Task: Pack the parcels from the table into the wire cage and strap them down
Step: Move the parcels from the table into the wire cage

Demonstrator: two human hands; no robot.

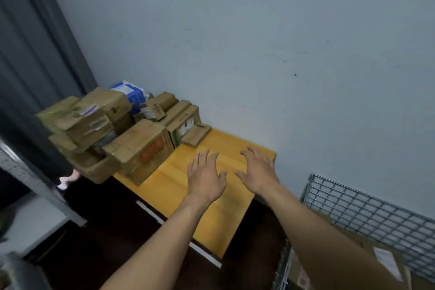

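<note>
Several brown cardboard parcels [141, 148] are piled on the far left part of the yellow table [211, 219], with a blue and white packet [129, 90] at the back. A small flat parcel [196, 135] lies at the pile's right edge. My left hand [206, 176] and my right hand [257, 172] hover side by side over the bare yellow tabletop, fingers spread, holding nothing. The wire cage [367, 209] stands at the lower right, with a labelled cardboard parcel [386, 263] inside it.
A pale blue wall [259, 42] runs right behind the table. A dark curtain [35, 54] hangs at the left. A grey shelf or frame [28, 176] stands at the left edge. The floor [106, 231] in front of the table is dark.
</note>
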